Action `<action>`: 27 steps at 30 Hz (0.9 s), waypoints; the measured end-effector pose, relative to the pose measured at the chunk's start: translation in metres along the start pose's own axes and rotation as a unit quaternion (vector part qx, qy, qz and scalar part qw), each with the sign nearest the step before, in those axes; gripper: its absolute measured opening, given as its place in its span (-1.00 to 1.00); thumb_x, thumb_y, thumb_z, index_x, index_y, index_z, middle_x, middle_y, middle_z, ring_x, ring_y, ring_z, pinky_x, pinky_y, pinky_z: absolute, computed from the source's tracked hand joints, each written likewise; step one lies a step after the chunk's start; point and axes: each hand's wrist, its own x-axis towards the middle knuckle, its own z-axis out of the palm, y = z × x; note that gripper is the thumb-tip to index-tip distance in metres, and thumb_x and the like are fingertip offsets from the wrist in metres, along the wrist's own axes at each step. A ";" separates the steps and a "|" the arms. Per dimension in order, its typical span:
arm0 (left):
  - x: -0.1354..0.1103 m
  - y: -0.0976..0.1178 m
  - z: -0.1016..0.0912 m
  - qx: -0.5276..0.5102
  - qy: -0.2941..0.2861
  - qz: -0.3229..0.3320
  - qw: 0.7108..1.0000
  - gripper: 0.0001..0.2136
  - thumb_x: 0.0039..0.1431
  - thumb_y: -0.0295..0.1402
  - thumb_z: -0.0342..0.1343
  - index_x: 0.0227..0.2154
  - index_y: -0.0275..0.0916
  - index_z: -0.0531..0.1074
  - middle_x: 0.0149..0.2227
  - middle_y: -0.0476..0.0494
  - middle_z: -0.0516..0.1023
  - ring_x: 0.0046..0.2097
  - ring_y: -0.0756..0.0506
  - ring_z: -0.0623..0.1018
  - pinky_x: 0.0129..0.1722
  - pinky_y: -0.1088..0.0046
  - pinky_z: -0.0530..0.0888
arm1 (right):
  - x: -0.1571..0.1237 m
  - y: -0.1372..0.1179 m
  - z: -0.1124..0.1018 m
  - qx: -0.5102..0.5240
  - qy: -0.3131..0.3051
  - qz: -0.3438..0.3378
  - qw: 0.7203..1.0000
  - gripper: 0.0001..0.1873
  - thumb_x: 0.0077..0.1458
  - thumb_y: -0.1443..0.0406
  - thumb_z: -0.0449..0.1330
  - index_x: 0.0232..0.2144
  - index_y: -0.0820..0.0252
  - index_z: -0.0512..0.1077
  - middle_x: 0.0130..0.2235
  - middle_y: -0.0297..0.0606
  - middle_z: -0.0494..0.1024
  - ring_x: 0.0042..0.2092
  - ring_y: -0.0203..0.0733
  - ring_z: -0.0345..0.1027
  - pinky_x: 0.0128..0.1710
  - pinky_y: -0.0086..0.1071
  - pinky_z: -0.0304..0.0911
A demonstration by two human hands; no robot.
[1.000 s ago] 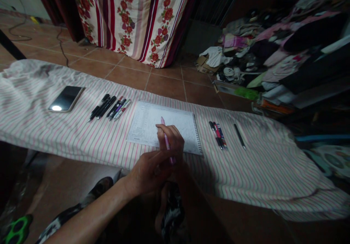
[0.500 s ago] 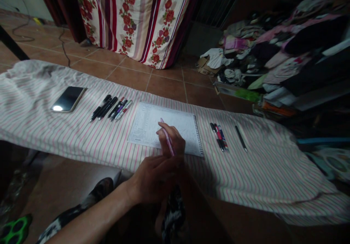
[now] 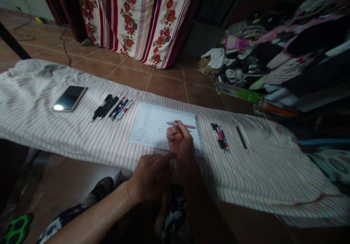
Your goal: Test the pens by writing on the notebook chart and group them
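Over the lower right part of the spiral notebook [image 3: 150, 124], the right hand [image 3: 181, 144] is curled closed around a pink pen [image 3: 186, 125], which lies crosswise just above the page. Just below it, the left hand [image 3: 149, 176] is spread loosely with its fingers extended, holding nothing, at the near edge of the striped cloth [image 3: 82, 134]. Right of the notebook lie a cluster of three pens [image 3: 220, 137] and a lone black pen [image 3: 241, 138]. Left of it lie a row of pens [image 3: 112, 107] and then a smartphone [image 3: 69, 98].
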 end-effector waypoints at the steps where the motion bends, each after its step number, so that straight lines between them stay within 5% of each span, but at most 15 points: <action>1: 0.000 0.000 0.000 0.005 -0.001 0.000 1.000 -0.65 0.10 -0.55 -0.09 -0.02 -0.31 0.24 -0.51 -0.06 0.43 -0.51 0.02 0.38 -0.53 0.52 0.29 | 0.000 0.000 0.000 0.010 -0.001 0.008 1.000 -0.84 -0.07 0.27 0.20 -0.53 0.24 0.32 -0.67 -0.51 0.18 -0.63 -0.49 0.06 -0.68 -0.61 -0.06; 7: -0.001 -0.001 0.000 0.032 -0.027 -0.002 0.999 -0.73 0.13 -0.52 -0.11 -0.10 -0.34 0.30 -0.53 -0.06 0.44 -0.52 0.02 0.40 -0.54 0.51 0.28 | -0.003 -0.001 0.002 -0.011 -0.013 0.004 1.000 -0.80 -0.09 0.25 0.22 -0.57 0.23 0.29 -0.67 -0.52 0.20 -0.64 -0.51 0.04 -0.69 -0.62 -0.07; 11: -0.002 -0.004 0.001 0.112 -0.111 -0.036 0.987 -0.76 0.15 -0.48 -0.10 -0.14 -0.30 0.35 -0.44 -0.12 0.48 -0.43 -0.04 0.46 -0.46 0.46 0.37 | -0.002 0.001 0.000 -0.112 0.048 -0.071 0.990 -0.80 -0.08 0.20 0.20 -0.52 0.21 0.31 -0.65 -0.47 0.32 -0.61 -0.46 0.17 -0.67 -0.61 0.00; 15: -0.005 -0.006 0.007 0.241 -0.229 -0.081 0.940 -0.77 0.12 -0.51 -0.08 -0.19 -0.30 0.39 -0.19 -0.23 0.49 -0.14 -0.14 0.47 -0.24 0.34 0.46 | 0.003 0.004 -0.007 -0.255 0.093 -0.146 0.951 -0.76 -0.06 0.15 0.17 -0.44 0.21 0.33 -0.59 -0.40 0.46 -0.56 -0.38 0.30 -0.64 -0.56 0.11; 19: -0.018 -0.007 0.017 0.329 -0.297 -0.054 0.895 -0.69 0.11 -0.48 -0.06 -0.06 -0.39 0.34 0.03 -0.32 0.41 0.14 -0.21 0.30 0.11 0.20 0.29 | 0.007 0.011 -0.014 -0.369 0.059 -0.144 0.916 -0.74 -0.12 0.15 0.22 -0.44 0.21 0.32 -0.58 -0.38 0.48 -0.54 -0.35 0.33 -0.60 -0.53 0.17; 23: -0.033 -0.010 0.020 0.380 -0.283 -0.057 0.879 -0.60 0.12 -0.47 -0.08 0.04 -0.44 0.26 0.11 -0.38 0.33 0.21 -0.24 0.21 0.18 0.14 0.21 | 0.009 0.021 -0.023 -0.440 0.022 -0.098 0.892 -0.78 -0.12 0.16 0.19 -0.48 0.21 0.34 -0.61 -0.38 0.46 -0.59 -0.36 0.28 -0.60 -0.51 0.16; 27: -0.039 -0.018 0.015 0.383 -0.226 -0.076 0.893 -0.60 0.14 -0.50 -0.12 0.05 -0.45 0.25 0.12 -0.41 0.32 0.23 -0.28 0.19 0.15 0.07 0.25 | 0.008 0.026 -0.029 -0.492 0.013 -0.095 0.865 -0.78 -0.11 0.14 0.18 -0.47 0.19 0.39 -0.57 -0.35 0.49 -0.54 -0.31 0.34 -0.57 -0.49 0.19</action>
